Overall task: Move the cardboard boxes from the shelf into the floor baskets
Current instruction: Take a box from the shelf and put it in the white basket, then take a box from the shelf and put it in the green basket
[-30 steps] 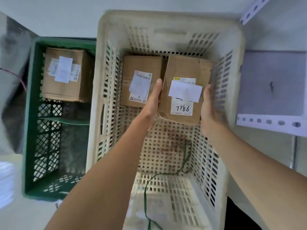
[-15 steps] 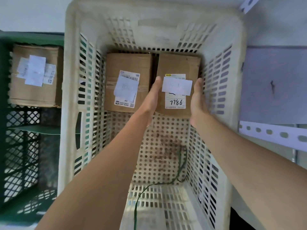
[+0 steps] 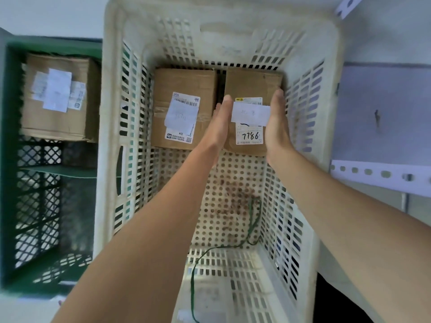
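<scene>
A cardboard box marked 7786 (image 3: 253, 87) lies at the far right of the white floor basket (image 3: 112, 94), flat on its perforated bottom. My left hand (image 3: 221, 122) presses its left side and my right hand (image 3: 277, 122) presses its right side, fingers straight. A second cardboard box with a barcode label (image 3: 184, 89) lies right beside it on the left, a narrow gap between them. A third cardboard box (image 3: 56, 99) sits in the green basket (image 3: 9, 159) further left.
A green cord (image 3: 254, 220) trails over the white basket's bottom toward its near wall. A grey shelf board (image 3: 384, 108) with a perforated metal rail (image 3: 377, 173) stands at the right. Pale floor shows beyond the baskets.
The 7786 box has come down from a tilted hold above the basket bottom to lie flat against the far wall, beside the other box. Both hands stay on its sides.
</scene>
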Motion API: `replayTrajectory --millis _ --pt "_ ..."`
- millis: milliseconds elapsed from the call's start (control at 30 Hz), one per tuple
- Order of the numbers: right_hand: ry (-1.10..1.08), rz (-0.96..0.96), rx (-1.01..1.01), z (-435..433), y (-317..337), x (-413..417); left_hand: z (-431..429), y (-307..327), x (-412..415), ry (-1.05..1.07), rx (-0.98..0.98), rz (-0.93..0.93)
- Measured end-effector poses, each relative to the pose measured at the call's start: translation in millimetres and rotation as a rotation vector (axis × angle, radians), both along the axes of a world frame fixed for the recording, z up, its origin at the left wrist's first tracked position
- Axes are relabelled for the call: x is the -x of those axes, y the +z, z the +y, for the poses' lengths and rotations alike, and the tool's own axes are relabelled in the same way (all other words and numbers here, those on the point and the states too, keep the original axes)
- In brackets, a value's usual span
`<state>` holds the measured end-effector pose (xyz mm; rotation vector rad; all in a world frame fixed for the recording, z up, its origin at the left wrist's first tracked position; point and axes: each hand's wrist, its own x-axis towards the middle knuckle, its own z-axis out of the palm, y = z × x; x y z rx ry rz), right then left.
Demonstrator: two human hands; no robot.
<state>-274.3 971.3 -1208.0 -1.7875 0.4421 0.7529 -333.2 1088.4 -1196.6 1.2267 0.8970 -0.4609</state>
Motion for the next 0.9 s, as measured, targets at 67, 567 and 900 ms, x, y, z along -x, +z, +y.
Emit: replayTrajectory --millis 67,567,900 --pt "0.037 -0.008 -0.064 5 33 5 4 32 7 0.010 0.008 -0.071" --pt "0.084 -0.339 -0.350 22 389 71 15 400 81 0.065 -0.031 -0.395" --pt "0.211 -0.538 -0.533 -33 610 123 -46 602 134 0.115 -0.163 -0.627"
